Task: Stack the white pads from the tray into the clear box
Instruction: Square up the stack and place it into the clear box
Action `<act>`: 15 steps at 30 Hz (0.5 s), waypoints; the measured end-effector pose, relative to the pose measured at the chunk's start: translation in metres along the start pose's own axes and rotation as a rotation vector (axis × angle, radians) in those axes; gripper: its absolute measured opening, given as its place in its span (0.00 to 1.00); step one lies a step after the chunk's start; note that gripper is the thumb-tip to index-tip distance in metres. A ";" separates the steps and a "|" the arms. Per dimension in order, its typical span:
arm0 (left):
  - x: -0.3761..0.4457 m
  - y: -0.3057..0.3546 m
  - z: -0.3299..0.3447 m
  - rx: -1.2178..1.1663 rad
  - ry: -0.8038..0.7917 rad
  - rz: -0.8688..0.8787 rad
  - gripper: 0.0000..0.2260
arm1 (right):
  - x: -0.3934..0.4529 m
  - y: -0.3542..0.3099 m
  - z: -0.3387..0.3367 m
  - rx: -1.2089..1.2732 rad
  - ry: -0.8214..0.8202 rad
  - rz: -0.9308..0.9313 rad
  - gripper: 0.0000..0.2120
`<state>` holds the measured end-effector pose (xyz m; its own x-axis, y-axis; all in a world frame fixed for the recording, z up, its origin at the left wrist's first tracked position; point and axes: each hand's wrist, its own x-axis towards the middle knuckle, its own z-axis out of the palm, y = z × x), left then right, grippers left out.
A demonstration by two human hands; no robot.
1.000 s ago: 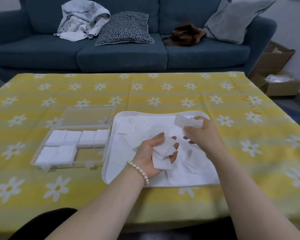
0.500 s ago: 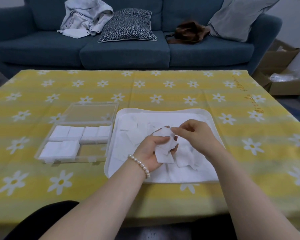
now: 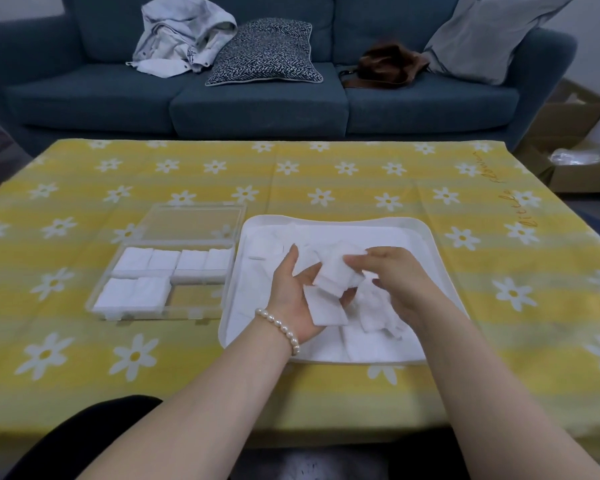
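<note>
While left hand cups pads, right fingers pinch top one, over tray

Illumination is dim, even and cool-toned; no light source is in view. Shadows are soft and faint, visible mainly beneath the tray rim and the forearms. The white pads are nearly overexposed against the tray, so their edges are hard to separate. Wide-angle distortion bows the tablecloth edges. Overall sharpness is soft, with slight blur at the fingers.
</note>
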<state>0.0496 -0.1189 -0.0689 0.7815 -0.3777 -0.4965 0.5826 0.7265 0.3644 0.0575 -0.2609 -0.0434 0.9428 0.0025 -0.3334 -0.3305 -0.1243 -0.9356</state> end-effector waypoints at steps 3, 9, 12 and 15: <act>0.002 0.006 -0.006 -0.048 0.073 0.073 0.27 | 0.001 -0.002 -0.005 0.088 0.020 0.096 0.06; 0.004 0.007 0.001 -0.089 0.011 0.137 0.28 | -0.011 0.007 0.012 -0.003 -0.054 0.106 0.08; 0.004 0.007 0.001 -0.095 -0.001 0.155 0.26 | -0.012 0.007 0.021 -0.086 0.002 0.065 0.14; 0.002 0.009 0.003 -0.083 -0.045 0.137 0.14 | -0.014 0.005 0.025 -0.260 0.100 0.022 0.16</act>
<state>0.0570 -0.1147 -0.0643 0.8626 -0.2960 -0.4103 0.4511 0.8171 0.3589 0.0412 -0.2366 -0.0459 0.9394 -0.0994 -0.3280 -0.3407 -0.3735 -0.8628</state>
